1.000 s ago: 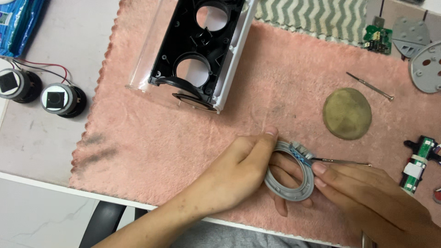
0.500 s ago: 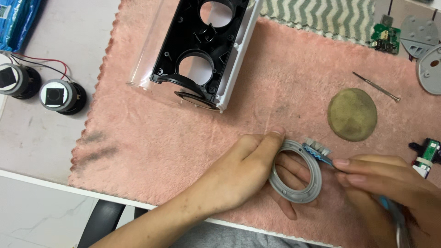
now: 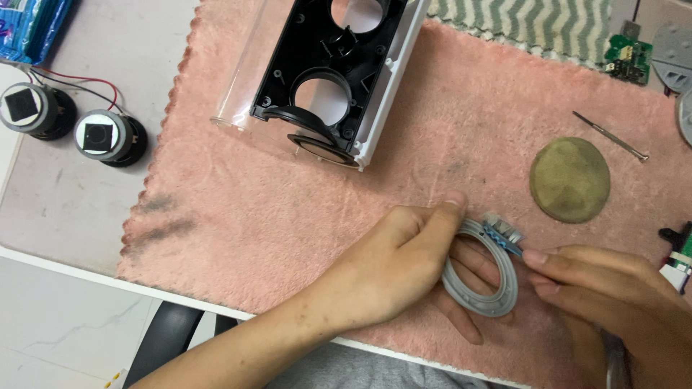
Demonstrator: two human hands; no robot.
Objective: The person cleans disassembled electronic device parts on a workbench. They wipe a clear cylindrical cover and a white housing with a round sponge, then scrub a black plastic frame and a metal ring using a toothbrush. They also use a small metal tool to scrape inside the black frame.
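My left hand holds a grey plastic ring just above the pink towel, thumb on the ring's upper rim and fingers underneath. A small blue and grey piece sits on the ring's top right edge. The fingertips of my right hand press against that piece. This hand is closed around a thin tool whose handle shows below the palm; its tip is hidden by the fingers.
A black speaker housing with a white frame and a clear tube lie at the towel's back. Two speaker drivers with wires sit left. An olive round disc, thin screwdriver, circuit board and grey parts are right.
My right hand has turned and drawn in, so the tool's metal shaft no longer shows. The ring stays in my left hand, tilted a little more. The view has shifted slightly.
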